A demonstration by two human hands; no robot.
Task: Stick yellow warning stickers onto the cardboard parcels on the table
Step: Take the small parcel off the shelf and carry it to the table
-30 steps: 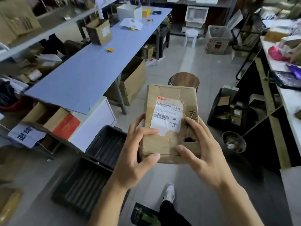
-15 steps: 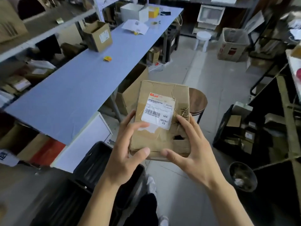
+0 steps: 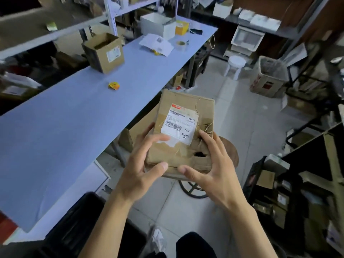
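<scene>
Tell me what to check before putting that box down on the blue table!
1. Box held by both hands: ok, left hand and right hand grip its near end.
2. Table has bare room near the box: ok.
3. Yellow sticker waiting on the table: ok.
4. Box undamaged: not ok, a hole is torn beside the label.
5. Sticker already on the box: none on the face shown.

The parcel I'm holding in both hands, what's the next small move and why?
Probably set the parcel down on the blue table. The left hand and right hand both grip it in the air beside the table, so neither is free to take the yellow sticker lying there.
</scene>
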